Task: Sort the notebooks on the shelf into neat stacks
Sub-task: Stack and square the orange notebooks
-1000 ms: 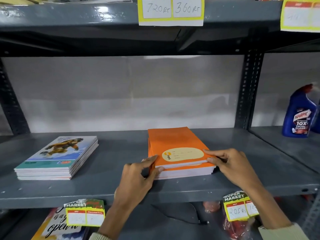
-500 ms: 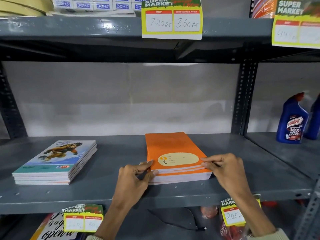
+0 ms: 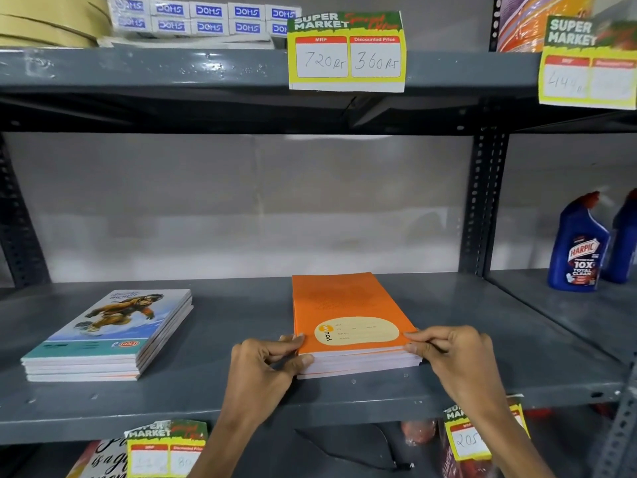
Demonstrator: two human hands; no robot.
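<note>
A stack of orange notebooks (image 3: 341, 301) with a cream oval label lies in the middle of the grey metal shelf (image 3: 224, 391), its near edge by the shelf front. My left hand (image 3: 267, 363) pinches the stack's near left corner. My right hand (image 3: 451, 357) pinches its near right corner, fingers above and below the top books. A second stack of notebooks with a blue illustrated cover (image 3: 110, 336) rests squared up on the left part of the same shelf, apart from both hands.
Blue Harpic bottles (image 3: 579, 246) stand on the neighbouring shelf to the right, past a perforated upright (image 3: 482, 201). The shelf above carries Doms boxes (image 3: 206, 19) and a price tag (image 3: 346, 53). More tags and packets hang below the shelf front.
The view has tilted upward, showing more of the upper shelf. Both hands stay at the orange stack's near corners, and the books' edges look more closely lined up than before.
</note>
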